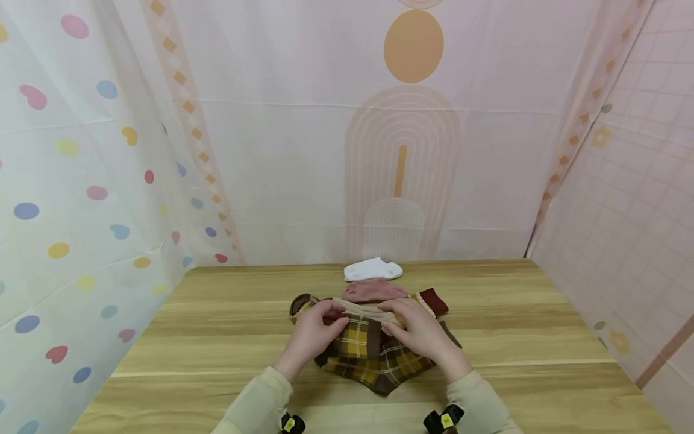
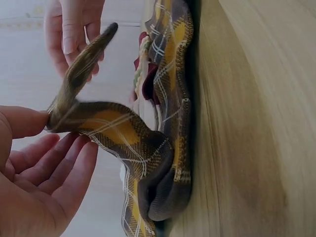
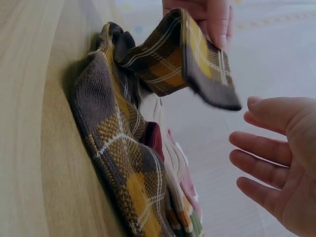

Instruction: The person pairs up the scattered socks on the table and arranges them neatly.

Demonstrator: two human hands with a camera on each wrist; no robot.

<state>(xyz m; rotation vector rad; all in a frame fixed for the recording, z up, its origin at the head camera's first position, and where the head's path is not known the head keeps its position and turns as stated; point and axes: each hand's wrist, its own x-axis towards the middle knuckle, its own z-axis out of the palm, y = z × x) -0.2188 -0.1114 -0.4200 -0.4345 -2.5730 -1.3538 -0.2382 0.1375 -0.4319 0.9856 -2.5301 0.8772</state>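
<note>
My left hand (image 1: 317,328) pinches a brown and yellow plaid sock (image 2: 113,126) between thumb and fingers, lifting it above the table. The sock is folded over at the pinch, and its dark cuff end (image 3: 217,96) sticks out toward my right hand (image 1: 420,328). In the right wrist view, that hand's fingers are spread and relaxed just beyond the cuff, apart from it. Beneath both hands, a second plaid sock (image 1: 386,383) with a dark heel lies on the table. A cream sock (image 1: 364,309) shows behind the hands, partly hidden.
A dusty pink sock (image 1: 374,290) and a white low-cut sock (image 1: 374,269) lie in a row farther back. A dark red sock end (image 1: 434,301) pokes out at the right. The wooden table (image 1: 217,343) meets patterned curtains (image 1: 282,181) at its back and sides.
</note>
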